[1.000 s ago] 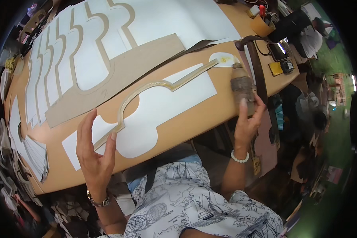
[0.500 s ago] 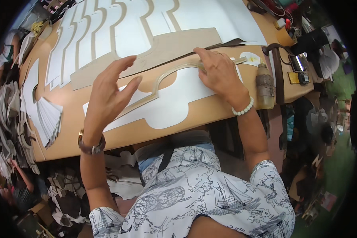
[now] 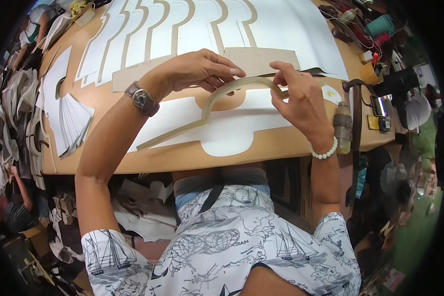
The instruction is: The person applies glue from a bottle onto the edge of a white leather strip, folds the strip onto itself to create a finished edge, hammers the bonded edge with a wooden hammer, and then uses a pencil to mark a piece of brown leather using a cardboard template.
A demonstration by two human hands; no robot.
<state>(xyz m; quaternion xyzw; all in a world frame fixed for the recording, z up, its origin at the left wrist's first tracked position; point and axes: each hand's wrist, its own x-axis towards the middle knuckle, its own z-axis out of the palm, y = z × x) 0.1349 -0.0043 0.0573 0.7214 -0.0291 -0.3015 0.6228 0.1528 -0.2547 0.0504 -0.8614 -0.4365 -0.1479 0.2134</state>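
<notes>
Curved strip: a pale, translucent strip (image 3: 251, 81), straight at its left part and arched in the middle, near the bench's (image 3: 98, 165) near edge, partly over a white cut-out sheet (image 3: 229, 130).
Long axis: aslant, from the left end close to the near edge up toward the right edge; the arch bulges toward the far edge.
Left hand (image 3: 200, 69): beyond the arch's left flank, palm down, fingers bent, thumb tip near the fingertips; whether they touch the strip I cannot tell.
Right hand (image 3: 303, 96): at the arch's right foot, thumb and a bent finger seemingly pinching the strip, forefinger raised.
Nearer hand: the right, which is on the strip; the strip's left end lies well apart from both.
Bottle (image 3: 342, 128): wrapped round its middle, beside the right wrist, toward the bench's right edge.
Beige board (image 3: 133, 76): beyond the strip, toward the far edge.
Fanned white sheets (image 3: 74, 123): by the bench's near left corner.
</notes>
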